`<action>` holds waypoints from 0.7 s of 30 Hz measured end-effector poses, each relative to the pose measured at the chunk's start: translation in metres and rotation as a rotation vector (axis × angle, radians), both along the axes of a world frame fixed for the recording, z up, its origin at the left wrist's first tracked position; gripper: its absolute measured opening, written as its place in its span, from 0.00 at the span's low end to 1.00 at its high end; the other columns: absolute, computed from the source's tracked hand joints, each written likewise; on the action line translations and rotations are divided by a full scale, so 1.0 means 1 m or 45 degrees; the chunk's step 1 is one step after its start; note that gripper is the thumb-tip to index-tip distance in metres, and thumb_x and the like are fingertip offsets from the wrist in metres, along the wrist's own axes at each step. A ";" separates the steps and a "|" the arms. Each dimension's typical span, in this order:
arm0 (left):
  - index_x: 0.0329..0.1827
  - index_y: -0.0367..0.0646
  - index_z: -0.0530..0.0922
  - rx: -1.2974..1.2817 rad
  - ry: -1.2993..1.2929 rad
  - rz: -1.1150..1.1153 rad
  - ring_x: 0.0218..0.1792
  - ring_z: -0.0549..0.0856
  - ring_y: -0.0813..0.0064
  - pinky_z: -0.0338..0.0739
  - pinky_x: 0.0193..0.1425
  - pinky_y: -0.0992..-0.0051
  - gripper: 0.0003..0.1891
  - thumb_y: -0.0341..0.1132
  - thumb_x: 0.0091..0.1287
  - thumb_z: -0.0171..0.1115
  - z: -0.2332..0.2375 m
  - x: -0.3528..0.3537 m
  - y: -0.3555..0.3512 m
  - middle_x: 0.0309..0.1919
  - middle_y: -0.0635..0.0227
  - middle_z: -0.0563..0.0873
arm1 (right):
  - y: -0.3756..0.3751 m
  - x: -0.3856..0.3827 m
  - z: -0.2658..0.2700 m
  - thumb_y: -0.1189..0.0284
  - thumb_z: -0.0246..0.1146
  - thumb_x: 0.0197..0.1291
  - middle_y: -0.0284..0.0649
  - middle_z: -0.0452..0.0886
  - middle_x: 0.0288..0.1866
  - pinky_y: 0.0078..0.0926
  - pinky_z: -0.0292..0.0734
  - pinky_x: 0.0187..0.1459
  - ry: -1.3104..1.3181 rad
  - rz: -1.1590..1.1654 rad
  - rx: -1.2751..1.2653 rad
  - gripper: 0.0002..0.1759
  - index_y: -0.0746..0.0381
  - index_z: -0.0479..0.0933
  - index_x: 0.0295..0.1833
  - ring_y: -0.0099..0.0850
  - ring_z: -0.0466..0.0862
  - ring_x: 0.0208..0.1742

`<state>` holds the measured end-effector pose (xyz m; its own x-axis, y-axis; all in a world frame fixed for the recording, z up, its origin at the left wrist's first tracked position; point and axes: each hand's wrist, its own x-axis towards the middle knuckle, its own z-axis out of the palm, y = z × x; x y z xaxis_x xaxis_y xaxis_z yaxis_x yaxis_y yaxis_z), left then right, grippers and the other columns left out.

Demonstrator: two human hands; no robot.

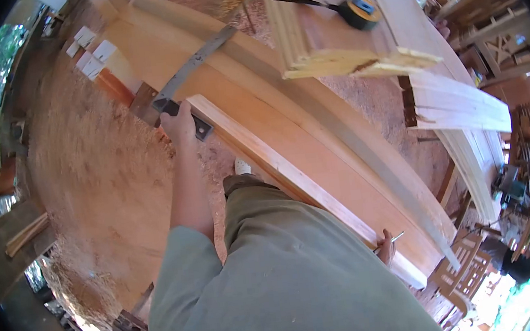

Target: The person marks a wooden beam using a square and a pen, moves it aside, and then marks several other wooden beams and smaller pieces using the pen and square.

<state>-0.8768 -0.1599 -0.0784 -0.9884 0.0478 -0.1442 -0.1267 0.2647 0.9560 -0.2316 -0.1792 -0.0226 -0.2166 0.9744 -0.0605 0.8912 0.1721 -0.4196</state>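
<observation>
My left hand (178, 124) grips the dark stock of a metal try square (193, 63), whose steel blade runs up and to the right across a wide board (251, 96). The stock sits at the end of a long pale plank (291, 169) that lies on edge along the board. My right hand (387, 247) rests against the plank's near end and holds a thin pencil-like stick (397, 237); most of that hand is hidden behind my green-clothed body.
A yellow and black tape measure (360, 11) lies on a stack of boards (331, 61) at the top. Sawdust covers the floor (105, 182). White-ended blocks (95, 57) stand top left. Wooden chairs (463, 267) and another person (518, 266) are at lower right.
</observation>
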 end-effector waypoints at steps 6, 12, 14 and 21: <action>0.49 0.32 0.76 0.289 -0.163 -0.065 0.41 0.86 0.71 0.81 0.44 0.73 0.18 0.29 0.57 0.69 0.011 0.009 -0.023 0.41 0.60 0.86 | 0.013 -0.024 0.022 0.68 0.83 0.33 0.46 0.78 0.44 0.47 0.69 0.57 -0.313 -0.008 -0.421 0.40 0.62 0.72 0.54 0.50 0.76 0.53; 0.48 0.33 0.79 0.446 -0.258 -0.042 0.42 0.86 0.74 0.80 0.50 0.74 0.14 0.25 0.59 0.67 0.001 0.001 -0.018 0.43 0.63 0.87 | 0.024 -0.044 0.020 0.66 0.86 0.28 0.46 0.77 0.44 0.47 0.67 0.56 -0.405 0.005 -0.163 0.41 0.60 0.71 0.49 0.51 0.75 0.53; 0.49 0.33 0.79 0.472 -0.178 -0.079 0.42 0.86 0.74 0.80 0.50 0.74 0.15 0.25 0.58 0.68 -0.004 -0.003 -0.014 0.43 0.64 0.87 | 0.028 -0.047 0.016 0.66 0.86 0.28 0.46 0.77 0.45 0.48 0.67 0.56 -0.390 -0.005 -0.155 0.41 0.60 0.71 0.49 0.51 0.75 0.53; 0.46 0.30 0.76 0.205 -0.084 0.209 0.36 0.85 0.75 0.80 0.41 0.72 0.15 0.30 0.61 0.69 -0.004 0.039 -0.022 0.37 0.61 0.85 | 0.036 -0.051 0.011 0.68 0.86 0.30 0.45 0.77 0.46 0.49 0.69 0.56 -0.431 0.012 -0.216 0.40 0.60 0.71 0.50 0.50 0.74 0.54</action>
<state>-0.8383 -0.1818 -0.0828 -0.9734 -0.0852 -0.2125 -0.2193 0.0801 0.9724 -0.2831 -0.1433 -0.0111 -0.1655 0.9425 -0.2904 0.9830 0.1341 -0.1251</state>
